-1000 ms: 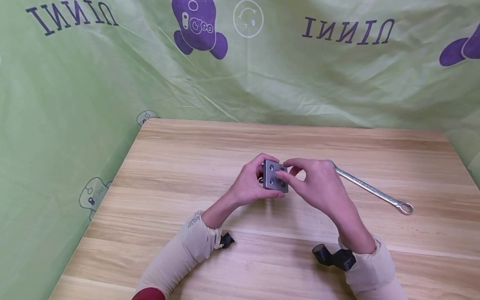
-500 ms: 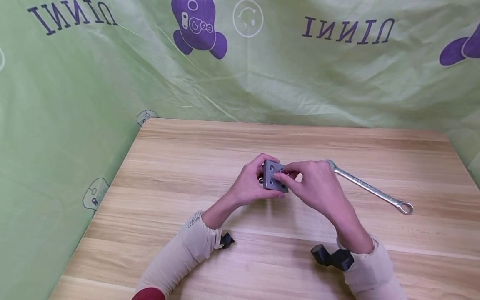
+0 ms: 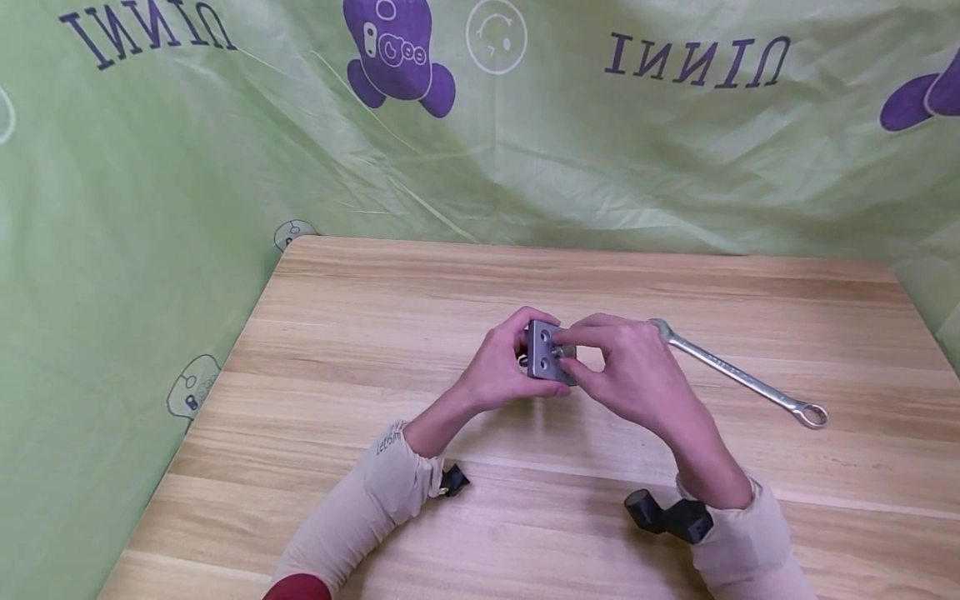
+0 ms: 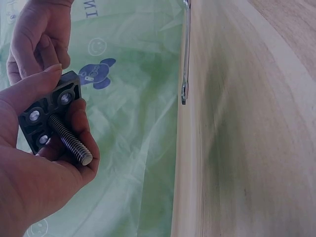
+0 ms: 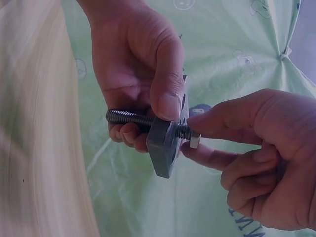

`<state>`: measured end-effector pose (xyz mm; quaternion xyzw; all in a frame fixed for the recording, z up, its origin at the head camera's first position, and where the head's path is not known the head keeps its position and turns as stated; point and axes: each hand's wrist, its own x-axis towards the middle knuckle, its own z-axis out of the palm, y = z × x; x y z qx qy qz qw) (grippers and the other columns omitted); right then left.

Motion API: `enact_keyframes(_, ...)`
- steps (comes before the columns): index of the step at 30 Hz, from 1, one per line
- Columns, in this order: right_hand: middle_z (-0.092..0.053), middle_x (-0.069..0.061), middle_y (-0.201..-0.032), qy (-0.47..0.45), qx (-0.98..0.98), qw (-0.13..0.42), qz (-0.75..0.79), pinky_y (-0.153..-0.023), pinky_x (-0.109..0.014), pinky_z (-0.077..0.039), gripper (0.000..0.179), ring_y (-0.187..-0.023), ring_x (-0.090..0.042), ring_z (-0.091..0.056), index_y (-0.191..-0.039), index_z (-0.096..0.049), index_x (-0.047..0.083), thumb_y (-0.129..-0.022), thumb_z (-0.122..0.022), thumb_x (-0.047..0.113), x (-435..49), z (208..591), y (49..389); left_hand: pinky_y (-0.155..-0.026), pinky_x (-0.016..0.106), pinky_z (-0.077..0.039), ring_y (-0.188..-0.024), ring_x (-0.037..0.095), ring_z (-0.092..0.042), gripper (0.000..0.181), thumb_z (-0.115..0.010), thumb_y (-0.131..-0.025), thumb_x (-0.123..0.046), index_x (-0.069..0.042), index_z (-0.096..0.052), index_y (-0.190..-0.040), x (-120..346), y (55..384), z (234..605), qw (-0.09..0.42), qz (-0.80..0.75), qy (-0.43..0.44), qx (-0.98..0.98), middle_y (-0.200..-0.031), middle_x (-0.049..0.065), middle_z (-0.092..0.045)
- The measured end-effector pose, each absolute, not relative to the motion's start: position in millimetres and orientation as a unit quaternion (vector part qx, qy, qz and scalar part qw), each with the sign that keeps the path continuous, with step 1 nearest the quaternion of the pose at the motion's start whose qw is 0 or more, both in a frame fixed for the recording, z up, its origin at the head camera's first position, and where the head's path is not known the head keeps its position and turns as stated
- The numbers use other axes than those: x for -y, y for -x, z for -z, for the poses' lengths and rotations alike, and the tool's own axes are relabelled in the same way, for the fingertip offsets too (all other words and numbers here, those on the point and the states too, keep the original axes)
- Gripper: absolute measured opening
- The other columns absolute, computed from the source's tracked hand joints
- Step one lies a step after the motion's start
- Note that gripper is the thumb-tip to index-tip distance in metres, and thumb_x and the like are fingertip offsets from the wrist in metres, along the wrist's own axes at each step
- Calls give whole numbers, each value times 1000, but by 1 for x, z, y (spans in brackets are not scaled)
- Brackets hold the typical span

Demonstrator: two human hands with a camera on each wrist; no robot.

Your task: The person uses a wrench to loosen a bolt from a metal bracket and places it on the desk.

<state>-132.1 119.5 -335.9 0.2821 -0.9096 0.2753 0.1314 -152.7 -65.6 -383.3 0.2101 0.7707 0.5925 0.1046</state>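
Observation:
A grey square plate with holes is gripped along its edges by my left hand, held above the table. Through its middle runs a threaded bolt, whose long shank sticks out of the ribbed back side in the left wrist view. On the other face, the hex bolt head stands a little off the plate, with some thread showing between. My right hand has its thumb and a finger on either side of that head, pinching it; its other fingers are curled in the right wrist view.
A long combination wrench lies on the wooden table, right of my hands, its ring end toward the right. Green printed sheeting hangs behind the table and along its left side. A black camera mount sits on my right wrist.
My right thumb and finger have shifted and spread around the bolt head, which now shows between them. My left hand and the plate have stayed in place.

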Motion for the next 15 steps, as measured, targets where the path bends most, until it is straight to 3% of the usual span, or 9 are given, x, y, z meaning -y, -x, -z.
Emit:
enact_keyframes(8,-76,-5,-93,-307,894,144,-293,-66,-34,-54,22,-83,-19,-73,-86,-77,11,-71,-70,-4,-117,336,132,-74,22,-52,-81,6,-65,68,-87,-64,-4,-9,-51,-122,65,152,383,107,-596,-211,-767,-102,18,-70)
enact_keyframes(15,-75,-3,-94,-302,892,145,-304,-60,-26,-45,19,-72,-12,-66,-95,-76,13,-76,-74,6,-119,337,131,-74,23,-52,-81,6,-64,68,-87,-64,-4,-11,-52,-122,65,153,385,105,-599,-211,-765,-102,16,-70)
